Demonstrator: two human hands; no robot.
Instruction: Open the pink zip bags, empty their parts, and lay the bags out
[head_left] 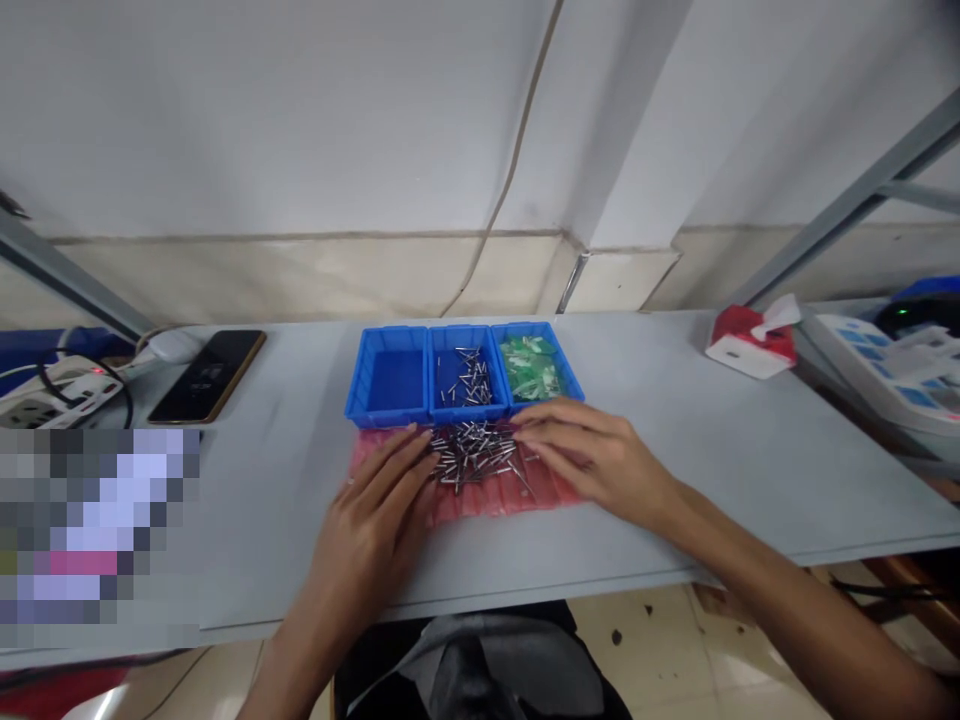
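A loose pile of thin metal pins (pixel 476 455) lies on a pink plastic sheet (pixel 487 501) at the middle of the table. My left hand (pixel 375 515) rests on the sheet's left part, fingers stretched out, fingertips at the left side of the pile. From the right, my right hand (pixel 607 455) reaches over the sheet with its fingers extended, their tips close to the pile's right edge. Just behind the sheet, three blue bins stand in a row: a left bin (pixel 391 375), a middle bin (pixel 442 411) with similar metal pins, and a right bin (pixel 566 375) with green-tinted plastic packets.
A phone (pixel 208 376) lies at the left, beside a power strip (pixel 56 390) with cables. A red and white tissue box (pixel 752 340) stands at the right. Farther right is a white device (pixel 874 365) with blue patches. A wall (pixel 300 130) rises behind the table.
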